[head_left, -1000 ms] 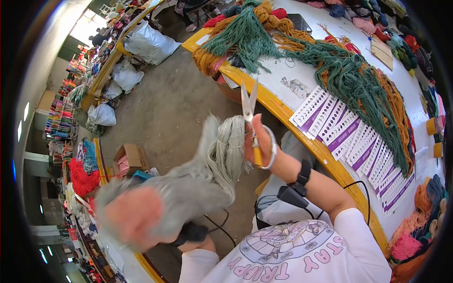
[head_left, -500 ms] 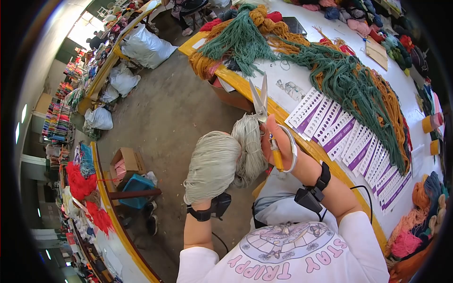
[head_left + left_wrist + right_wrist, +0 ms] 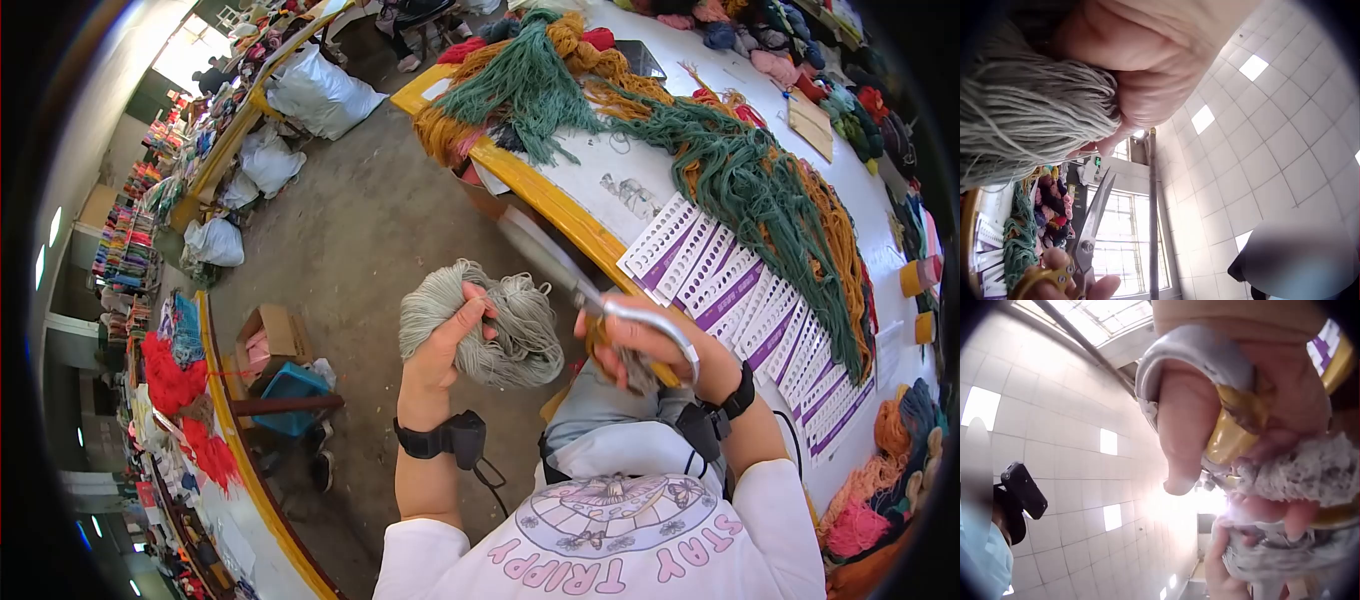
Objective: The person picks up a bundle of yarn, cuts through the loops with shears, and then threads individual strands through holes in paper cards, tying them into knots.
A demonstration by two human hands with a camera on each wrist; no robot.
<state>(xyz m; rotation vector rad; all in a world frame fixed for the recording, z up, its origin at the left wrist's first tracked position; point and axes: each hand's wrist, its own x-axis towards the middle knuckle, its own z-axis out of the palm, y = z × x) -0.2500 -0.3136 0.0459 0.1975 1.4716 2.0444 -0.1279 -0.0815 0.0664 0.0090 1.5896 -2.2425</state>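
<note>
1. One left hand [image 3: 443, 348] curls its fingers and thumb round one bunch of gray yarn [image 3: 520, 340], held above the floor [image 3: 340, 230].
2. One right hand [image 3: 642, 340] grips one pair of scissors [image 3: 1087, 245] near the yarn.
3. One desk [image 3: 632, 160] on the right carries green yarn [image 3: 740, 190].
4. One cardboard box [image 3: 290, 345] sits left.

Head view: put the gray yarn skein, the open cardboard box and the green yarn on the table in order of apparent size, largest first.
1. Green yarn
2. Gray yarn skein
3. Open cardboard box, farther from the camera than the skein
</note>
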